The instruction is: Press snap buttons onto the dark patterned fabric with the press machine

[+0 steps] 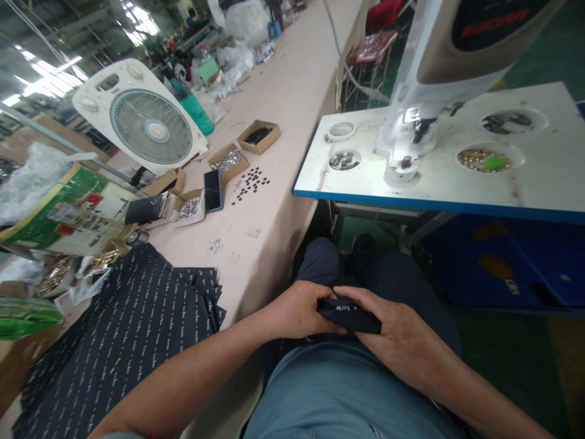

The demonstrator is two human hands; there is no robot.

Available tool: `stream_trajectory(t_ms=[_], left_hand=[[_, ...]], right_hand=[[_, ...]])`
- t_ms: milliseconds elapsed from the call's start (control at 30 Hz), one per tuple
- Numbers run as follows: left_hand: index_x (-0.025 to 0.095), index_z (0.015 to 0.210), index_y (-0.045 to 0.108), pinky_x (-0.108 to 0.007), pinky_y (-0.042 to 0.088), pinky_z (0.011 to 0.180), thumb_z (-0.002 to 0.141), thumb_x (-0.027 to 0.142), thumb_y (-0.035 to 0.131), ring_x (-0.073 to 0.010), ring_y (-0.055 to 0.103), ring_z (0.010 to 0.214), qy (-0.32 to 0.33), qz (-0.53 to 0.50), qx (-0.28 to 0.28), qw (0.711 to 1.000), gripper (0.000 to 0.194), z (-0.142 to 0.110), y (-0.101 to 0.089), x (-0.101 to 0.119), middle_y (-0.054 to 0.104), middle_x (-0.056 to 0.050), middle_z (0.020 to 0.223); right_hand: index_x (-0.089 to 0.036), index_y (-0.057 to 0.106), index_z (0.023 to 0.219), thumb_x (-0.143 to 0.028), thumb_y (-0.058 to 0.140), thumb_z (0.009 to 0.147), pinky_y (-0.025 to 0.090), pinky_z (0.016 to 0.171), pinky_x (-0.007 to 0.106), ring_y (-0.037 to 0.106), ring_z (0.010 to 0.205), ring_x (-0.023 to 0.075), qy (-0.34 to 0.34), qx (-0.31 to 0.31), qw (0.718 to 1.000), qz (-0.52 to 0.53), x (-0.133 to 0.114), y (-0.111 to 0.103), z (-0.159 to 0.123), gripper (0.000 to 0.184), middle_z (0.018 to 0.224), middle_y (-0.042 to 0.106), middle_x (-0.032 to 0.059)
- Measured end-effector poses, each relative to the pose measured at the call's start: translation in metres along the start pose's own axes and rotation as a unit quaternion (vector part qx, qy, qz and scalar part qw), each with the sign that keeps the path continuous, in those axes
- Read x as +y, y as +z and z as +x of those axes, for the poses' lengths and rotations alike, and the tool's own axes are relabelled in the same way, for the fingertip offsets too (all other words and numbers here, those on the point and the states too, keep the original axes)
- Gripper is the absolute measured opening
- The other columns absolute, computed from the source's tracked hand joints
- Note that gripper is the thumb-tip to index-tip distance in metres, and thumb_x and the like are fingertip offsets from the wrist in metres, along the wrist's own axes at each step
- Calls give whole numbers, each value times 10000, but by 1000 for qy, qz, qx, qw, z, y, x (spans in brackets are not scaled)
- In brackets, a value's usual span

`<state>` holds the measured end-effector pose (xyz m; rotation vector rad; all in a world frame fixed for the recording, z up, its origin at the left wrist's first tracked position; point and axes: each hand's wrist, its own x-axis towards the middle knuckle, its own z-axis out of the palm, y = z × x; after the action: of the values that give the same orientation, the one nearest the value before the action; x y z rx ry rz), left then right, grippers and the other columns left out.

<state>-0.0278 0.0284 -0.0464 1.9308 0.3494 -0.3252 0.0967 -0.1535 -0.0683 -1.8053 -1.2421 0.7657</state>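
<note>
Over my lap, a folded piece of black fabric (pixel 350 314) with small white lettering is gripped between both hands. My left hand (pixel 304 311) pinches its left end, thumb and fingers closed round the edge. The right end is wrapped by my right hand (pixel 393 326), with the fingers lying along the top and the thumb side underneath. What lies inside the fold is hidden. To my left, a stack of black fabric pieces (pixel 132 329) with rows of white print rests on the table.
A machine (pixel 404 146) stands on a white blue-edged worktop (pixel 434 189) with part wells at front right. On the table (pixel 274 201) are small boxes of metal parts (pixel 228 160), loose black pieces (pixel 250 183), a phone (pixel 212 190) and a box fan (pixel 148 125).
</note>
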Motion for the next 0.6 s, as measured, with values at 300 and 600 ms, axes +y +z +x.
stream_trajectory(t_ms=[300,600], left_hand=[[145,902,725,-207,410,727,725,378,835,-103,525,735,-47,-109,-109,987,313,2,-13,2,591,57,745],[135,945,755,-207,414,747,719,320,837,-79,528,706,-93,-202,-102,970,303,4,-4,-5,623,50,751]], right_hand=[[-214,624,1300,-234,633,757,543,977,404,720,1054,250,99,-61,977,180,-12,-16,12,543,1177,756,53],[-185,646,1237,-336,733,769,568,871,372,728,972,259,140,-108,948,266,3,-22,20,500,1052,775,69]])
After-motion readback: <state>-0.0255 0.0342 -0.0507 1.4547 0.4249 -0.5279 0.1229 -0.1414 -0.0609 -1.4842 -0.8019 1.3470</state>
